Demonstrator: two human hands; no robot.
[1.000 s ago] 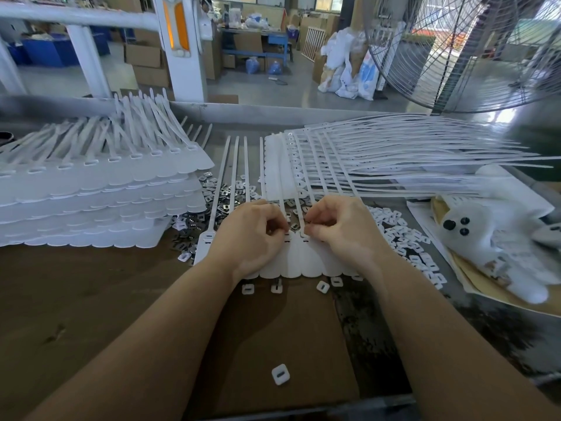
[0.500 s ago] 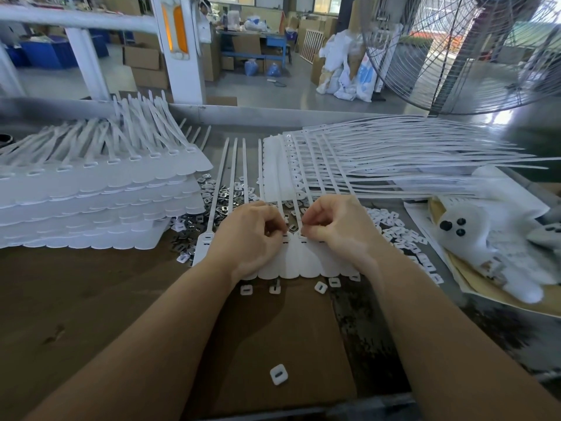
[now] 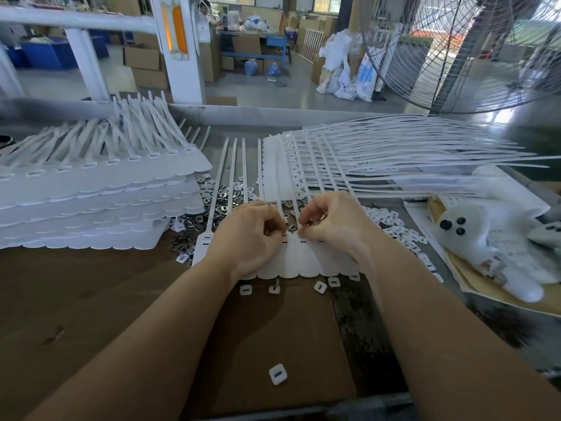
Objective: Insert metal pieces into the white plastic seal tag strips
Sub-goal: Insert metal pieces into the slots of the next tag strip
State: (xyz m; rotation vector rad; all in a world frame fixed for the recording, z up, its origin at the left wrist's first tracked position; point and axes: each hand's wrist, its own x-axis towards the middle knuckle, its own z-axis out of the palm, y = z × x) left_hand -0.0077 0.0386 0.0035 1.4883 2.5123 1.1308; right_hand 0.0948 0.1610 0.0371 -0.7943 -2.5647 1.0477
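Both hands rest curled on the strip sheet [image 3: 300, 259] lying mid-tabletop [image 3: 91, 299]. The left hand [image 3: 249, 235] presses its fingertips on the slots; the right hand [image 3: 331, 223] pinches something small at a slot, too small to identify. Metal pieces [image 3: 212, 208] lie heaped just behind, beside the stacked sheets [image 3: 91, 192].

Both my forearms reach forward, my left hand [image 3: 247, 235] and right hand [image 3: 329, 221] close together, fingers curled, fingertips pinching.

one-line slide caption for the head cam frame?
Left hand and right hand work small metal pieces into a sheet of white plastic seal tag strips on a brown workbench.
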